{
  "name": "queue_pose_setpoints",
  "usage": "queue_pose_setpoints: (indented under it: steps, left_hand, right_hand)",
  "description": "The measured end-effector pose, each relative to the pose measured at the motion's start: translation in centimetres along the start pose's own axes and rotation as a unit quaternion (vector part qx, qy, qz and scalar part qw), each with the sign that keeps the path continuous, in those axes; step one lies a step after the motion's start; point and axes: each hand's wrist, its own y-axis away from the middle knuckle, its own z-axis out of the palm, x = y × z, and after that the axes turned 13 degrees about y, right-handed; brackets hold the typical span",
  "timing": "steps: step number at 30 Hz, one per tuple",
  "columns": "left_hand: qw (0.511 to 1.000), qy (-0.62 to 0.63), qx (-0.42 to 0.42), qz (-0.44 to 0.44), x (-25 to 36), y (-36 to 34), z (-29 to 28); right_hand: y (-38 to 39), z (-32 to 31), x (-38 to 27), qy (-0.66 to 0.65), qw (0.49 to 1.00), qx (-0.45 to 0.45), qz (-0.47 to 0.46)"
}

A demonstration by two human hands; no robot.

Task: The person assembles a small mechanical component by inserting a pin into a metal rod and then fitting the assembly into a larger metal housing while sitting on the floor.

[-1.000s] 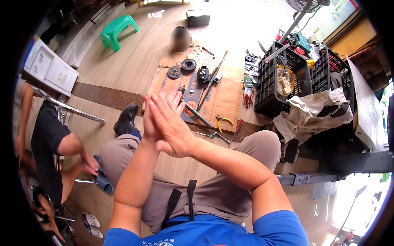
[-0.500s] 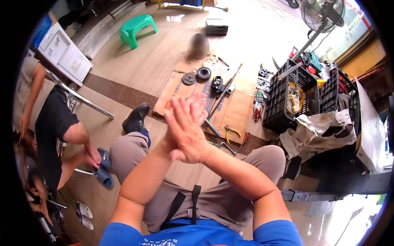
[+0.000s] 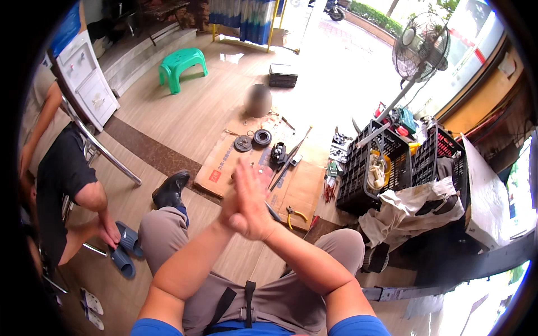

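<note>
My right hand lies with stretched fingers against my left hand, palm to palm, above my knees. It covers most of the left hand, whose fingertips show only in part and blurred. Neither hand appears to hold anything. Beyond them a flat cardboard sheet lies on the floor. On it are a black ring-shaped part, a grey disc, a small black part and a long thin rod. Yellow-handled pliers lie on the cardboard's near edge.
At the right stand black plastic crates holding tools, with a pale cloth draped in front and a fan behind. A green stool and a dark box are farther off. Another person sits at the left.
My view has tilted upward, so the floor things sit lower in the picture and more of the doorway shows. My hands stay pressed together, with their position slightly shifted.
</note>
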Motion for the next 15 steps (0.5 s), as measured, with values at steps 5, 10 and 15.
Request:
queue_pose_setpoints:
  steps: [5,10,15]
  left_hand:
    - [0.998,0.04,0.037,0.014,0.5,-1.0,5.0]
    - [0.993,0.033,0.112,0.013,4.1,-1.5,3.0]
    - [0.979,-0.201,0.028,0.038,0.0,0.3,0.2]
  right_hand:
    - [-1.1,-1.5,2.4,0.003,0.999,0.0,0.043]
    - [1.1,0.7,-1.1,0.017,0.997,-0.071,-0.033]
    - [-1.8,-1.1,-0.4,-0.054,0.997,0.047,0.006]
